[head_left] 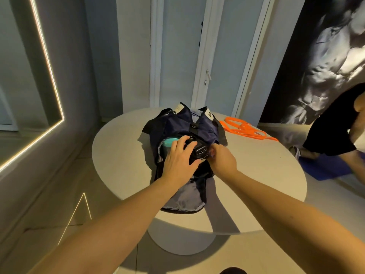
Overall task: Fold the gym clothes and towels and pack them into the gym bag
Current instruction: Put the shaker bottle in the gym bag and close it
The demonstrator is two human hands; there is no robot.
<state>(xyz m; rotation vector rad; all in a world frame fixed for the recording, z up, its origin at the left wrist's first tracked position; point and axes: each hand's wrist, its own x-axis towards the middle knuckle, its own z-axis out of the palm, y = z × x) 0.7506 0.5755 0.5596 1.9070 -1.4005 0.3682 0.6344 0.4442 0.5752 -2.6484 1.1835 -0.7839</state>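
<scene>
A navy gym bag stands on a round white table, its end flap lying open toward me with pale lining showing. Inside the opening sits a teal-lidded container beside a black item. My left hand lies over the black item with fingers spread on it. My right hand pinches the bag's edge right beside that item. No clothes or towels are visible outside the bag.
An orange resistance band lies on the table at the back right. Another person in black clothes crouches at the right near a blue mat. A door stands behind the table.
</scene>
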